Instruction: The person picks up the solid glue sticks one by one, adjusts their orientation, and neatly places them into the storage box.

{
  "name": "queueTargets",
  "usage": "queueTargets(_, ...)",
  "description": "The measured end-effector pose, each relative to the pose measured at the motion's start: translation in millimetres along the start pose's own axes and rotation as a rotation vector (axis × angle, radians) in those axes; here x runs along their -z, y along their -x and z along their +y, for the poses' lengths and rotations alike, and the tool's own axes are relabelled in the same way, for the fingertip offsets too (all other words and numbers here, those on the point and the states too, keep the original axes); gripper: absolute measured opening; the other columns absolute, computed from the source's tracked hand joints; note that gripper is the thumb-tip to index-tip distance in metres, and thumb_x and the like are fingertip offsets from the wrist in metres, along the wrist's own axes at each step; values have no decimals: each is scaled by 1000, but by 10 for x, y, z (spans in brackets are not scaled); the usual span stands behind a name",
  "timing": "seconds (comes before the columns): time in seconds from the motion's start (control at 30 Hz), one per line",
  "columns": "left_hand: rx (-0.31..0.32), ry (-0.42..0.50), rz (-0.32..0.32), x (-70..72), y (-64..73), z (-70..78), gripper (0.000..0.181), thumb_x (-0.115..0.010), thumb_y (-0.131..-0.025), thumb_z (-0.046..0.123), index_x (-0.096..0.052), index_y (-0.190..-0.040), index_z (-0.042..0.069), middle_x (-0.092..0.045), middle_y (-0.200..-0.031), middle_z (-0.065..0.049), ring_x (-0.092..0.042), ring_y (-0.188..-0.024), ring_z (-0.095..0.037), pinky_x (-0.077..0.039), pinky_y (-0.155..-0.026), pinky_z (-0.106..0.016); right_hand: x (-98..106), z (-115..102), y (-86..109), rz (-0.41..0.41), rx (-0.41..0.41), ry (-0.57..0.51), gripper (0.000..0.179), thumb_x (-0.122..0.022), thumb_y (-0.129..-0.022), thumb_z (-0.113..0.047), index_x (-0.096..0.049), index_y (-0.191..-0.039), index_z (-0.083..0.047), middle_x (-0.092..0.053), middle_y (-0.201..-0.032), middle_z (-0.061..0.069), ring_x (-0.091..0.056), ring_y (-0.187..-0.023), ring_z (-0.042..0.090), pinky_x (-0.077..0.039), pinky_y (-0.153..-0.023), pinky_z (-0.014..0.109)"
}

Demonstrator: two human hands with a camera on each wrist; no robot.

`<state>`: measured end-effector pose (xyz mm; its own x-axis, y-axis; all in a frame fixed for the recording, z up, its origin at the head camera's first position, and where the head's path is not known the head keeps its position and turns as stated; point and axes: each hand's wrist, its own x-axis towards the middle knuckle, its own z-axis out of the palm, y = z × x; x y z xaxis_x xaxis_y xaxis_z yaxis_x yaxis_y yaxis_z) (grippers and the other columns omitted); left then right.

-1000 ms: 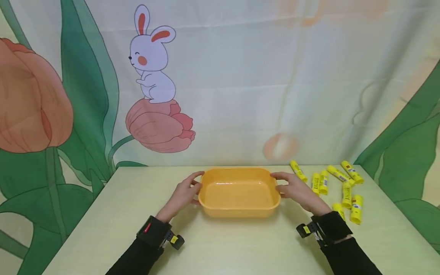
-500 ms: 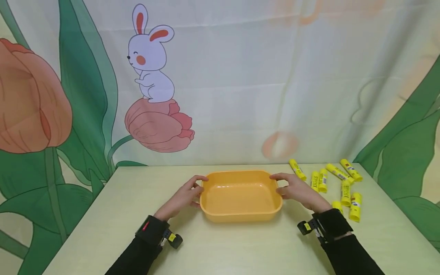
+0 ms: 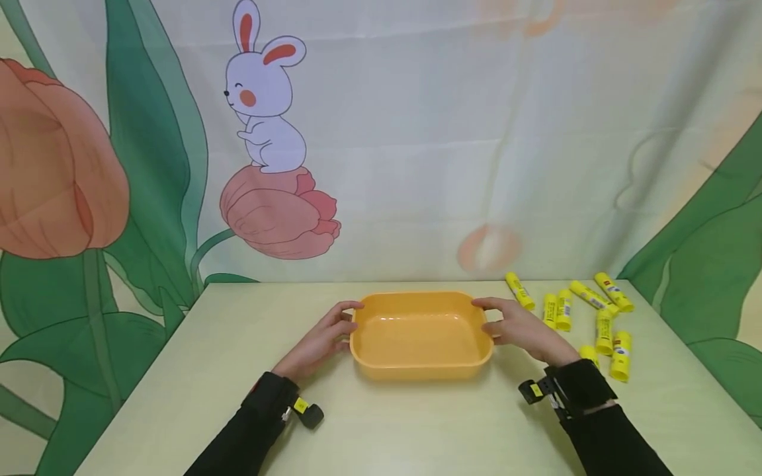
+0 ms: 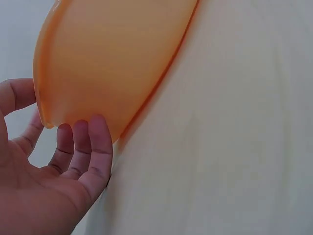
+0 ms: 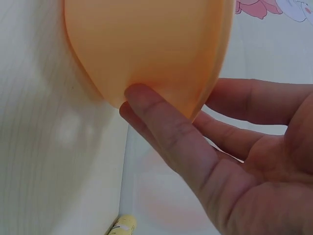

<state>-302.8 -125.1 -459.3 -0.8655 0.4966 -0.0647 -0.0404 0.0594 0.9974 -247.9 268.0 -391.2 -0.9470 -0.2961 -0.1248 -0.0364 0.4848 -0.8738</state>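
Observation:
A shallow yellow-orange plastic basin (image 3: 421, 337) sits at the middle of the table in the head view, with nothing inside. At its left end, my left hand (image 3: 318, 338) grips the rim and wall; in the left wrist view the fingertips (image 4: 100, 129) press the outer wall. My right hand (image 3: 526, 328) grips the opposite end. In the right wrist view that hand's fingers (image 5: 166, 122) lie against the wall under the rim (image 5: 222, 44). Both wrists wear black bands with small cameras.
Several yellow glue-stick-like tubes (image 3: 604, 330) lie scattered on the table's right side, some beyond my right wrist. One tube (image 5: 122, 226) shows at the bottom of the right wrist view. A printed curtain (image 3: 405, 152) hangs behind the table's back edge.
The basin has shifted slightly toward me and a little to the right, with both hands still on its ends. The tubes stay where they were on the table.

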Motion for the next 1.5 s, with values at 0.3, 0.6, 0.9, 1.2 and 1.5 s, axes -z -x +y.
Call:
queueTargets(0.3, -32, -30, 41, 90, 0, 134, 44, -51, -109, 21, -42, -152, 22, -38, -131, -14, -52, -118, -31, -51, -96, -28, 97, -179, -88, -35, 46, 42, 55, -51, -106, -5, -34, -157, 8, -29, -162, 33, -56, -130, 44, -59, -93, 45)
queueTargets(0.6, -72, -4, 58, 77, -38, 177, 43, -52, -109, 17, -45, -151, 18, -39, -127, -13, -53, -113, -29, -53, -92, -26, 546, -284, 127, 94, 89, 133, 46, -49, -110, -16, -44, -150, 6, -51, -142, 34, -68, -97, 34, -61, -77, 40)
queueTargets(0.9, -53, -2, 71, 84, -14, 72, 44, -51, -109, 20, -44, -152, 18, -41, -131, -15, -54, -115, -30, -53, -93, -26, 920, -184, 330, 196, 17, 252, 49, -44, -113, -25, -43, -151, 5, -52, -141, 34, -66, -97, 31, -61, -77, 37)
queueTargets(1.2, -41, 1, 98, 141, 61, 22, 45, -52, -109, 22, -42, -153, 19, -40, -135, -14, -50, -120, -31, -51, -96, -26, 1288, 25, 550, 201, -93, 323, 56, -35, -115, -28, -31, -154, 12, -52, -130, 35, -61, -91, 27, -58, -75, 37)
queueTargets(1.5, -34, 14, 87, 118, 33, 1, 46, -53, -109, 23, -43, -153, 20, -40, -138, -14, -49, -122, -31, -50, -97, -28, 1542, 298, 687, 161, -304, 291, 69, -37, -112, -28, -9, -153, 20, -33, -137, 46, -59, -105, 50, -59, -79, 46)
